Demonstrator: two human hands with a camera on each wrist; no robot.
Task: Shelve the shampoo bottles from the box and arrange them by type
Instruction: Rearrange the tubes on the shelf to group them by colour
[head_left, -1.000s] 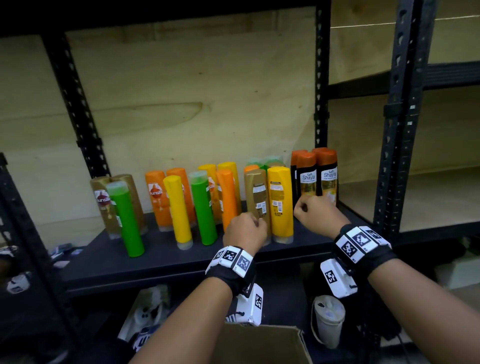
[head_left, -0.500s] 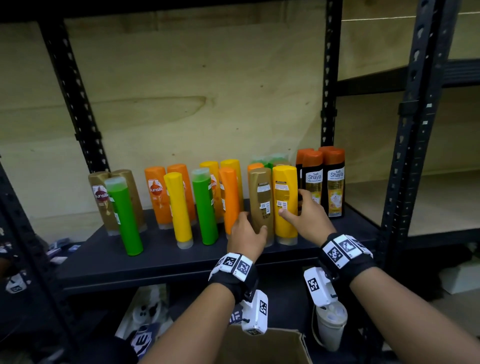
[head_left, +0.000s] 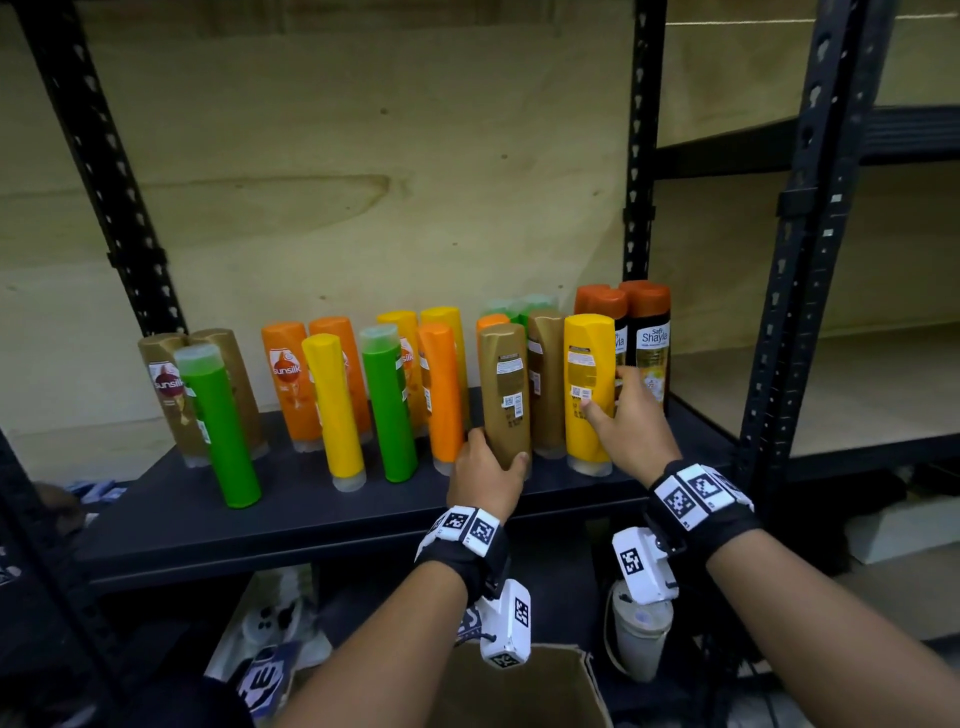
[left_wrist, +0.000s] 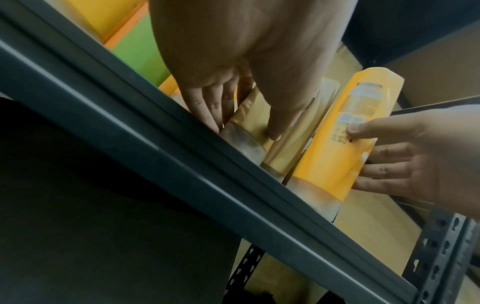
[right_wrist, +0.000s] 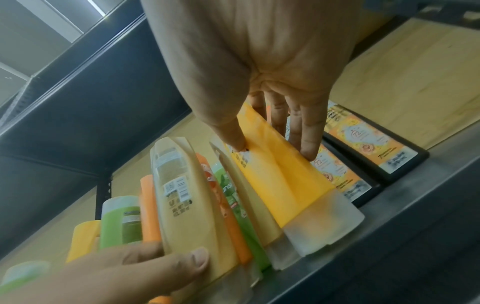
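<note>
Shampoo bottles in gold, orange, yellow, green and black stand upright on the dark shelf (head_left: 311, 504). My left hand (head_left: 498, 449) grips a gold bottle (head_left: 504, 384) near its base, thumb on its right side; the same hand (left_wrist: 241, 123) and gold bottle (left_wrist: 255, 115) show in the left wrist view. My right hand (head_left: 605, 395) holds the yellow bottle (head_left: 584, 415) at mid-height, thumb on the label, fingers behind it. In the right wrist view the right hand (right_wrist: 270, 144) pinches that yellow bottle (right_wrist: 280, 185). A second gold bottle (head_left: 545, 384) stands between the two.
Black Safi Shayla bottles (head_left: 647, 343) stand right of the yellow one, close to my right fingers. A green bottle (head_left: 218, 426) stands forward at the left. A black upright (head_left: 795, 260) bounds the bay. An open cardboard box (head_left: 519, 691) sits below, beside a white container (head_left: 636, 639).
Both hands reached forward from the shelf edge and took hold of the gold and yellow bottles. The gold bottle has shifted left, and a second gold bottle now shows behind.
</note>
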